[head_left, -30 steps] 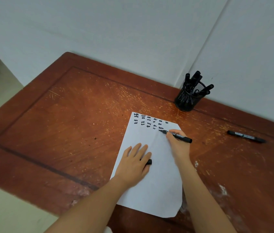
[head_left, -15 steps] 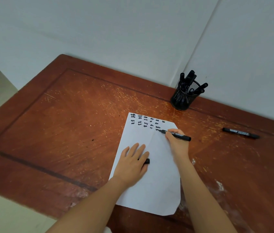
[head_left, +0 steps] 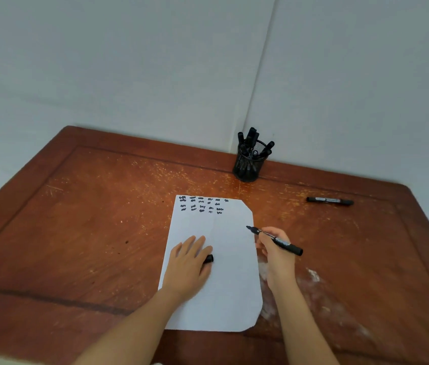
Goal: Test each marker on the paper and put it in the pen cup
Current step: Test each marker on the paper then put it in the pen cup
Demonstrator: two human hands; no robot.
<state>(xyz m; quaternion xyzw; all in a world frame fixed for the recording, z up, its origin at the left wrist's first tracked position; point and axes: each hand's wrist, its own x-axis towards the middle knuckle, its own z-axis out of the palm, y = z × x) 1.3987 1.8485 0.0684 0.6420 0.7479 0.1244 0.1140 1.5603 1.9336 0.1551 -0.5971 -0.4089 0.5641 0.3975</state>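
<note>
Though uncapped, marker (head_left: 286,244) in right hand (head_left: 278,259)

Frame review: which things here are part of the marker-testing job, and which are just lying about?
Part of the job:
- paper, under the left hand
- uncapped marker, held by the right hand
- cap, pinched at the left thumb
- pen cup, holding markers
- capped marker on the table, probably still to test

Just there:
- table
- white smears
- wall
</note>
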